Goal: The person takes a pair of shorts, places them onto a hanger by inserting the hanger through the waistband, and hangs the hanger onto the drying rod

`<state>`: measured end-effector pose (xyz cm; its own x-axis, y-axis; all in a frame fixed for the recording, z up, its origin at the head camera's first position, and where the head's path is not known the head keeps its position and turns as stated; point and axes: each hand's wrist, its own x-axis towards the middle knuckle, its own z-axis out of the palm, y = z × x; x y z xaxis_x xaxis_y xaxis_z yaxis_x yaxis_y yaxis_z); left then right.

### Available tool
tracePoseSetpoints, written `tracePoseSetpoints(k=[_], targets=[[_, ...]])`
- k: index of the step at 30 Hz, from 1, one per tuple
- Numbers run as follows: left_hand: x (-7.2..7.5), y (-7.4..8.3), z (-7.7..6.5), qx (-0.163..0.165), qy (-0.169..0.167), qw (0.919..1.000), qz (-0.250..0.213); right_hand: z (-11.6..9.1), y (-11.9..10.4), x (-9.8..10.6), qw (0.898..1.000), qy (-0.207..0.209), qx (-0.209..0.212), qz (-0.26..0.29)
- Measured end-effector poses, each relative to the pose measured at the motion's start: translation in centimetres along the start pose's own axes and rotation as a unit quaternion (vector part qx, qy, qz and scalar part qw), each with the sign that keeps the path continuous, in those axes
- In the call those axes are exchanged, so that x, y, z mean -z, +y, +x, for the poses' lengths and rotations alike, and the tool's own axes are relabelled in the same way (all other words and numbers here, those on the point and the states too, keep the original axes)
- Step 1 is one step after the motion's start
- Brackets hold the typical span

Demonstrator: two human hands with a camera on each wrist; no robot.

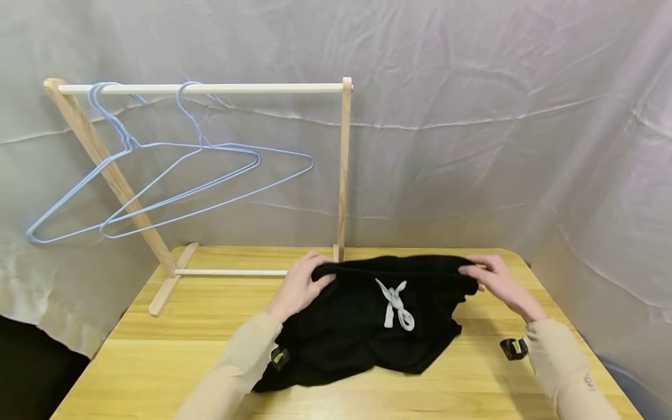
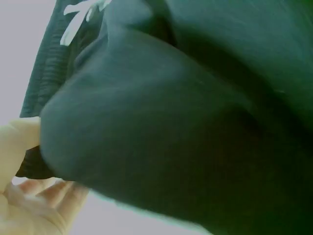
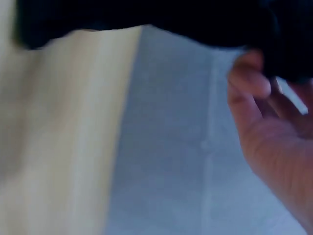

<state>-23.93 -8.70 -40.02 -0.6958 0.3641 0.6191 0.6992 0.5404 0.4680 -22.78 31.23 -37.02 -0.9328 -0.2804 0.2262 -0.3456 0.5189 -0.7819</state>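
In the head view, a pair of black shorts (image 1: 357,332) is spread over the counter (image 1: 173,350), a white string (image 1: 395,306) tied in a bow at its front and its waistband (image 1: 399,266) toward the back. The left hand (image 1: 301,286) grips the waistband at its left end, and the right hand (image 1: 501,283) pinches the right end, so the band stretches between them. Both arms wear beige sleeves (image 1: 557,356), with a small black device (image 1: 514,349) near the right wrist. Behind and to the left stands a wooden rack (image 1: 343,175), with blue hangers (image 1: 126,140) hooked over its top bar. A grey curtain (image 1: 472,163) covers the wall behind. In the left wrist view, dark cloth fills most of the frame; the left thumb lies on one side of the band and the fingers (image 2: 71,200) on the other, nearly closed with the cloth between them. Part of the white bow shows at the upper left. In the right wrist view, the right thumb and fingers are curled close together at the edge of the black cloth; the exact pinch is partly hidden. The pale counter edge and grey curtain are blurred beyond.
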Motion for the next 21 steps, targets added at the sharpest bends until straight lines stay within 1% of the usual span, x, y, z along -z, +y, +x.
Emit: tracePoseSetpoints(k=[3,6,10,13,15,16,18,21], targets=[[1.3,0.5,1.3,-0.009,0.038,0.9992,-0.002,1.3,-2.3,0.9,0.996,0.071,0.034,-0.043],[2.8,1.0,2.7,-0.017,0.075,0.9970,-0.003,2.6,-4.7,1.8,0.984,0.149,0.048,-0.085],[5.6,2.0,4.9,-0.049,0.133,0.9898,-0.007,4.3,-8.3,2.8,0.964,0.241,0.076,-0.079],[8.0,3.2,6.6,-0.072,0.176,0.9817,-0.006,5.2,-11.2,3.4,0.948,0.295,0.112,-0.046],[9.6,4.1,7.5,-0.081,0.202,0.9761,-0.003,5.7,-13.0,3.6,0.935,0.326,0.139,-0.022],[10.4,4.7,8.0,-0.084,0.217,0.9725,-0.001,5.8,-13.9,3.7,0.926,0.344,0.154,-0.003],[11.8,5.8,8.9,-0.091,0.251,0.9637,0.003,6.1,-15.6,3.7,0.904,0.380,0.194,0.025],[13.5,7.4,10.1,-0.108,0.304,0.9466,0.015,6.4,-18.0,3.5,0.871,0.414,0.247,0.095]])
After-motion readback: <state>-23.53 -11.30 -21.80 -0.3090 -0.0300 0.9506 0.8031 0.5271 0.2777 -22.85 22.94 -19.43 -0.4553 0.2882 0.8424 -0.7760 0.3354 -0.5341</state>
